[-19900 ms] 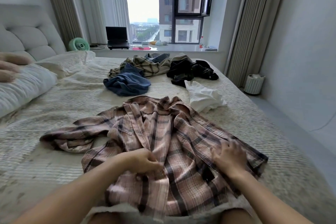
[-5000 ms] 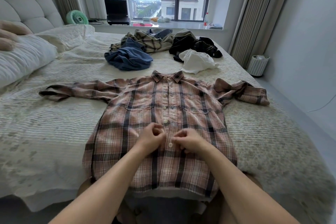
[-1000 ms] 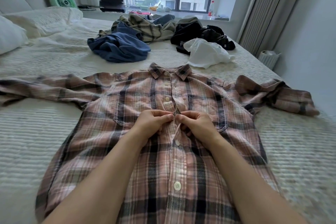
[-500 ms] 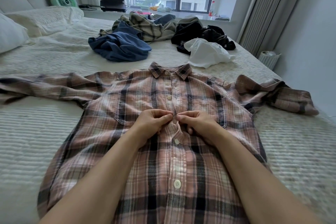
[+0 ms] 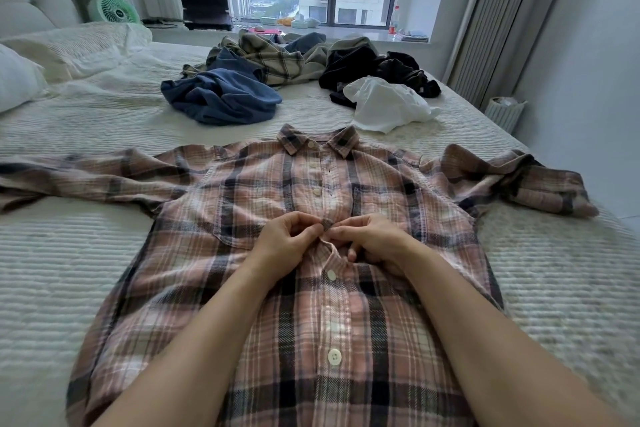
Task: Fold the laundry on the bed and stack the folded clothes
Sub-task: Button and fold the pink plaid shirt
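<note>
While a pink-and-black plaid flannel shirt [image 5: 311,253] lies face up on the cream ribbed bed [image 5: 69,270], sleeves spread, a person fastens a mid-chest button. Judged from the head view, keeping the placket flat and both edges aligned should seat it cleanly. Left hand [image 5: 287,239] and right hand [image 5: 374,239], fingers curled, pinch the placket together.
</note>
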